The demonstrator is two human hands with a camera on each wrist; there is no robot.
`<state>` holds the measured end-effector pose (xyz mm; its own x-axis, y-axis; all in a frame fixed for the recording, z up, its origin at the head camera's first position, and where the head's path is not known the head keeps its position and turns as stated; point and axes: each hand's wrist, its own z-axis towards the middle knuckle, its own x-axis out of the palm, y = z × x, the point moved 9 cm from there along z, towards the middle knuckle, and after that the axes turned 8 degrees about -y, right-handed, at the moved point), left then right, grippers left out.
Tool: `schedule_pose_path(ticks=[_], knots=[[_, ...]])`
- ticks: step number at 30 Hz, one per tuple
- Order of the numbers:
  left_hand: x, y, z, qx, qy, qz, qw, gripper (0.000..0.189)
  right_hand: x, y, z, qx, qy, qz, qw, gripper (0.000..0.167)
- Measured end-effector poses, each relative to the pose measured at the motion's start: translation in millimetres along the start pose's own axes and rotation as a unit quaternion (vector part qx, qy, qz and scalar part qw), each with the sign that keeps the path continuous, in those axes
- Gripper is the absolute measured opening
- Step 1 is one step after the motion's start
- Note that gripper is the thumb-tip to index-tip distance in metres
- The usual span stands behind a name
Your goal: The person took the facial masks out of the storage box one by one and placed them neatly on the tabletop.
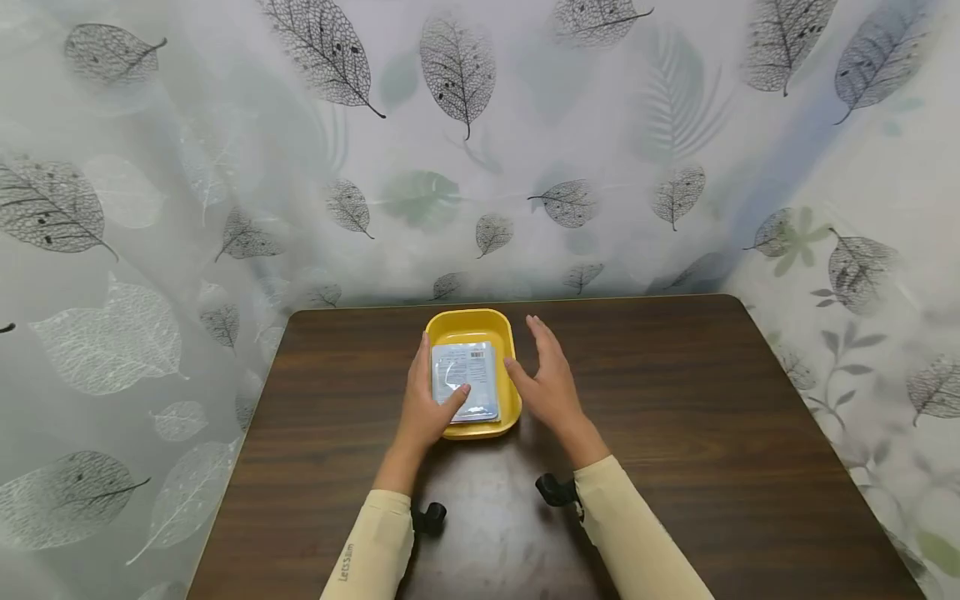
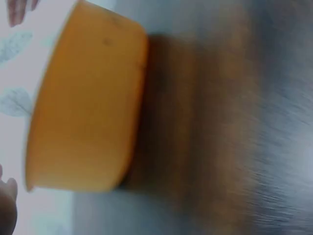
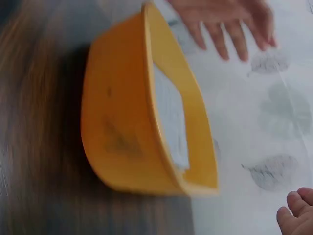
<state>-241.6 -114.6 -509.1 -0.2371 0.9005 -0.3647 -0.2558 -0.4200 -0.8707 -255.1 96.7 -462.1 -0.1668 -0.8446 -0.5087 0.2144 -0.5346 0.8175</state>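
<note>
A yellow plastic tub (image 1: 465, 327) stands near the table's far edge. In it lies a flat, shiny pale-blue packet (image 1: 459, 367) with small print and a barcode. On the tub's left side is my left hand (image 1: 429, 406), its thumb stretched over the packet in the head view and its fingers along the tub's left rim. My right hand (image 1: 551, 385) hovers by the right rim with fingers extended and nothing in it. The right wrist view shows the left hand's spread fingers (image 3: 220, 39) over the tub's far side. Blurred tub walls (image 2: 88, 107) fill much of the left wrist view.
The tub stands on a dark wood-grain table (image 1: 675, 417) with rounded far corners. A leaf-print curtain (image 1: 510, 167) hangs right behind the table and along both sides. A black wrist camera (image 1: 429, 518) sits on the left forearm, another black camera (image 1: 557, 490) on the right.
</note>
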Motion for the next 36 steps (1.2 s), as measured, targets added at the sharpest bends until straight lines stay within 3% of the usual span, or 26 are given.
schedule_pose_path(ticks=[5, 11, 16, 23, 31, 36], knots=[[8.1, 14.0, -9.6, 0.019, 0.003, 0.004, 0.9998, 0.104, 29.6, -3.8, -0.9, 0.032, 0.003, 0.078, 0.9964, 0.074], [10.6, 19.2, -13.7, 0.048, -0.015, 0.022, 0.9985, 0.102, 63.3, -16.9, -7.2, 0.094, 0.009, 0.162, 0.9822, 0.076], [11.5, 22.3, -16.8, 0.073, -0.022, 0.04, 0.9963, 0.102, 78.4, -27.8, -9.7, 0.133, 0.015, 0.153, 0.9792, 0.081], [13.2, 28.6, -23.1, 0.112, -0.026, 0.099, 0.9884, 0.105, 90.8, -40.3, -7.0, 0.177, 0.029, 0.125, 0.9759, 0.084], [12.5, 35.8, -24.0, 0.099, -0.027, 0.155, 0.9825, 0.105, 95.5, -44.0, -8.6, 0.225, 0.036, 0.127, 0.9654, 0.076], [9.1, 38.1, -28.4, 0.084, -0.025, 0.157, 0.9837, 0.108, 97.8, -44.3, -11.2, 0.219, 0.015, 0.146, 0.9645, 0.071]])
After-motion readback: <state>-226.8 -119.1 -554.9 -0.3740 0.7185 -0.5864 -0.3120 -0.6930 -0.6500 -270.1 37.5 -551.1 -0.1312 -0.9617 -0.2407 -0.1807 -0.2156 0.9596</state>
